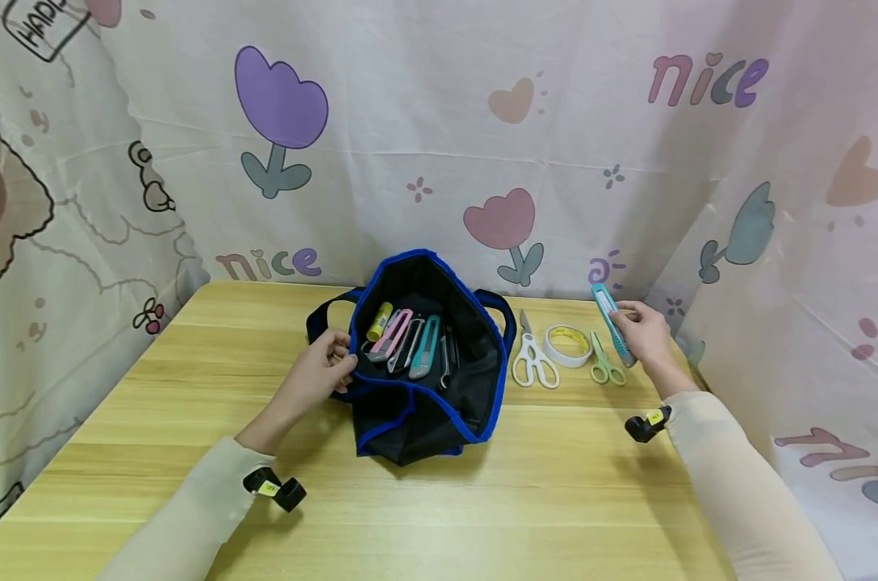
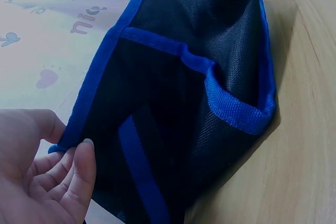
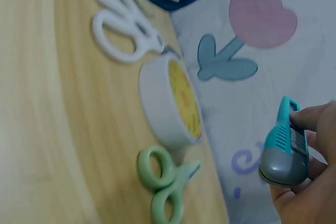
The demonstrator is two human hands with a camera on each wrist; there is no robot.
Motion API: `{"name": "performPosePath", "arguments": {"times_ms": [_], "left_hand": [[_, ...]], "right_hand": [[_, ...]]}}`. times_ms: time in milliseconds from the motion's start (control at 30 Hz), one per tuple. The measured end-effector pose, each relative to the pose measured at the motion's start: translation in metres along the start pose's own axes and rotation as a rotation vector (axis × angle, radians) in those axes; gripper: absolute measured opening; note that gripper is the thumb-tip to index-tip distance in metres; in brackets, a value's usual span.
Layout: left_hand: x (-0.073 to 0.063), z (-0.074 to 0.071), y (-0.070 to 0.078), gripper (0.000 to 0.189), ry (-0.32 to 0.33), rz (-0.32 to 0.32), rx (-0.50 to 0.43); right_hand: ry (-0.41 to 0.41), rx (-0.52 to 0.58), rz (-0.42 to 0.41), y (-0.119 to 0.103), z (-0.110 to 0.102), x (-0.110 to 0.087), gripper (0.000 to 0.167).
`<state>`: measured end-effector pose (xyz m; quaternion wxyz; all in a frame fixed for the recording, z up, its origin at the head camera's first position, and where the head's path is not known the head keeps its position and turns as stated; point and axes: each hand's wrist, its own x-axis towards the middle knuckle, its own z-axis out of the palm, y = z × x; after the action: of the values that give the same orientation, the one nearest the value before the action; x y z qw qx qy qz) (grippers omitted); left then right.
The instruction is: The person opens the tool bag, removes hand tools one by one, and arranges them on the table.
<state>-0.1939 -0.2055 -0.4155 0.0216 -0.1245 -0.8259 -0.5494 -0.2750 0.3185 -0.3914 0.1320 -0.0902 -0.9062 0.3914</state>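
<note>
My left hand (image 1: 314,369) pinches the blue-edged rim of a black tool bag (image 1: 390,426) at its left side; the left wrist view shows thumb and fingers on the blue edging (image 2: 86,111). Inside the wide-mouthed bag lie a yellow tube (image 1: 379,321), a pink utility knife (image 1: 391,335), a dark-and-white utility knife (image 1: 406,347), a teal utility knife (image 1: 425,347) and slim dark metal items (image 1: 447,357). Off to the right, my right hand (image 1: 645,332) holds another teal utility knife (image 3: 283,148) with a grey end, raised beside green-handled scissors (image 1: 608,367).
Between the bag and my right hand are white-handled scissors (image 1: 533,361) and a white tape roll (image 1: 551,349) with a yellow core, in a row with the green scissors. A printed curtain (image 1: 410,121) closes off the wooden table (image 1: 541,500) behind and at the sides.
</note>
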Motion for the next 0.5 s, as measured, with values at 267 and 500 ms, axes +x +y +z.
{"name": "performPosePath", "arguments": {"times_ms": [267,500], "left_hand": [[-0.001,0.002,0.000,0.030,0.004,-0.002,0.006],[-0.003,0.002,0.000,0.029,0.004,-0.008,0.008]], "right_hand": [[-0.035,0.007,0.061,0.036,-0.003,0.001,0.053],[-0.017,-0.056,0.093,0.064,0.003,0.002,0.053]]}}
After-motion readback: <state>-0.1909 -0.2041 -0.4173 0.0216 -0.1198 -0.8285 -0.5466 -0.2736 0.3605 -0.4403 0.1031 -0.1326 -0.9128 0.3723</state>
